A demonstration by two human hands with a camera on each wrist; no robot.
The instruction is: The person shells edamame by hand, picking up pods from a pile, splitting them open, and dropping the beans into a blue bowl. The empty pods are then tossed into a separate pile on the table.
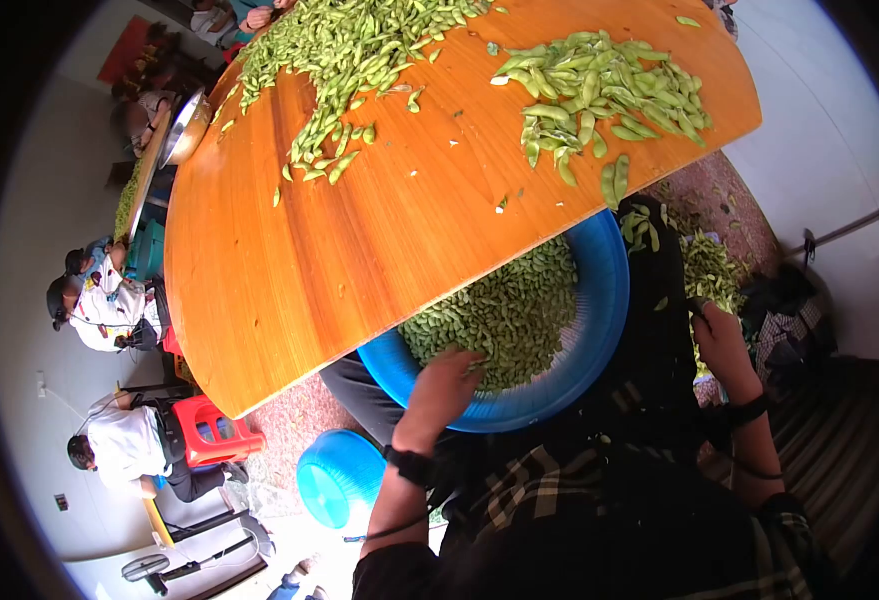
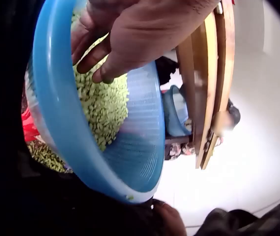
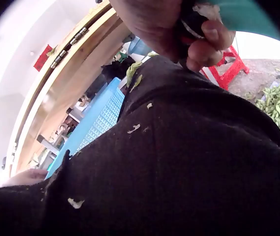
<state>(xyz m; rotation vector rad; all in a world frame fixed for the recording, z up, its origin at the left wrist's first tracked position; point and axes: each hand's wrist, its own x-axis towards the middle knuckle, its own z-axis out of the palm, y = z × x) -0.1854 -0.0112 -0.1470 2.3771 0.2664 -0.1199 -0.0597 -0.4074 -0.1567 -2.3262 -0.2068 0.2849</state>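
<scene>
A blue plastic basket (image 1: 616, 290) stands on the person's lap, partly under the table edge, with many small shelled green beans (image 1: 504, 325) inside. The left hand (image 1: 444, 392) reaches over its near rim, fingertips at the beans; in the left wrist view the fingers (image 2: 93, 55) are spread and slightly bent above them. Beside the right thigh, to the right of the basket, is the right hand (image 1: 724, 345). Its fingers (image 3: 206, 51) curl round a small dark object (image 3: 193, 22) in the right wrist view; I cannot tell what it is.
An orange wooden table (image 1: 389, 240) carries a large heap of green pods (image 1: 359, 45) and a smaller pile (image 1: 609, 90). More pods (image 1: 711, 270) lie on the floor at right. A smaller blue basket (image 1: 339, 480) and a red stool (image 1: 211, 432) stand at left, near seated people.
</scene>
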